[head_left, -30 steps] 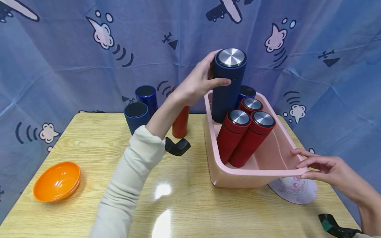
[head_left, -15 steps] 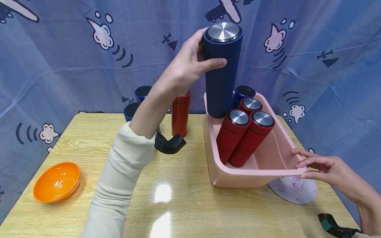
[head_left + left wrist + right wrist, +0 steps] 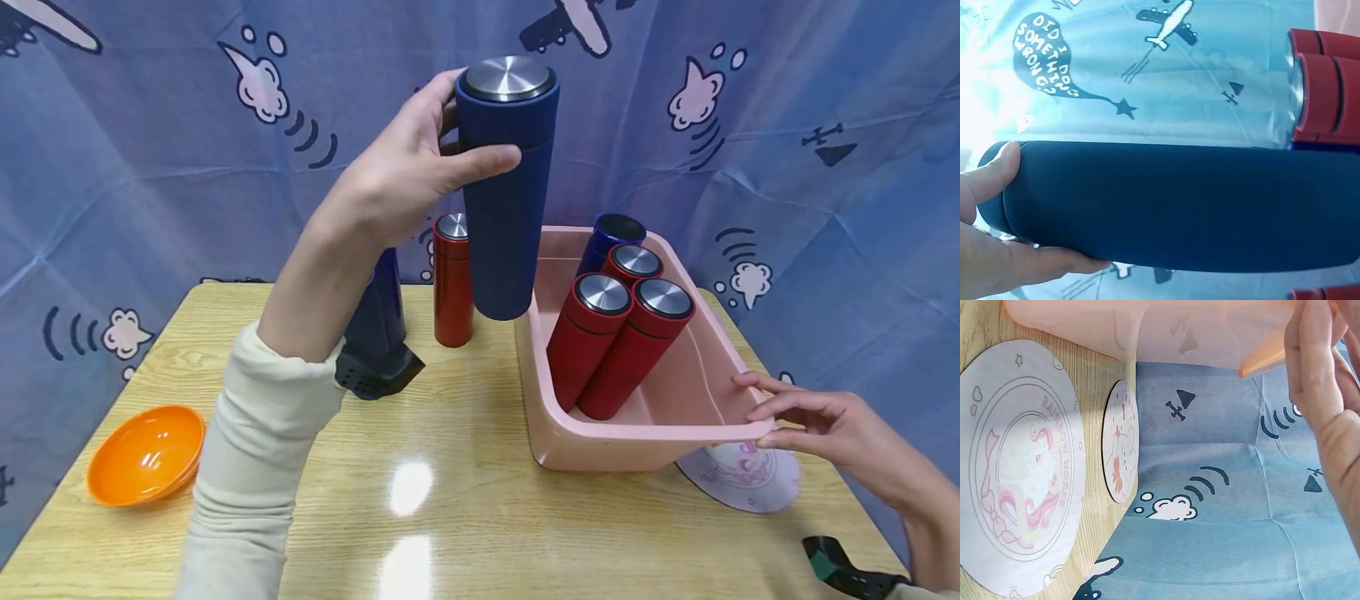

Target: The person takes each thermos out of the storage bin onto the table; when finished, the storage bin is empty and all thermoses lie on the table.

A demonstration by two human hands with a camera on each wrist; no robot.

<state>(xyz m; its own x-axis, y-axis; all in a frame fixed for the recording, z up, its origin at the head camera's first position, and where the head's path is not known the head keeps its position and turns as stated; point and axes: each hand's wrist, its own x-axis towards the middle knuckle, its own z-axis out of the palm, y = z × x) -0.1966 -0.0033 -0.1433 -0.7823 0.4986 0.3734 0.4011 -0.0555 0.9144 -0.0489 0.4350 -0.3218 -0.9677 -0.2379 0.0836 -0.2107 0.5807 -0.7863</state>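
Note:
High in the head view, my left hand (image 3: 405, 171) grips a tall navy thermos flask (image 3: 506, 208) near its silver-topped lid. The flask hangs upright, its base beside the left rim of the pink bin (image 3: 660, 434). In the left wrist view, the thumb and fingers wrap the lid end of the flask (image 3: 1179, 206). My right hand (image 3: 825, 425) pinches the bin's near right corner, thumb below the rim and fingers over it. Inside the bin lean three red flasks (image 3: 588, 342), with a shiny blue flask (image 3: 611, 237) behind them.
A red flask (image 3: 453, 287) stands on the table left of the bin. Dark blue flasks (image 3: 386, 300) are partly hidden by my left forearm. An orange bowl (image 3: 146, 454) sits far left. Round printed mats, a large one (image 3: 1022, 469) and a smaller one (image 3: 1121, 444), lie near the bin.
My left hand has lifted the navy flask up out of the bin and carried it left, past the bin's left rim. The right hand stays at the bin's corner.

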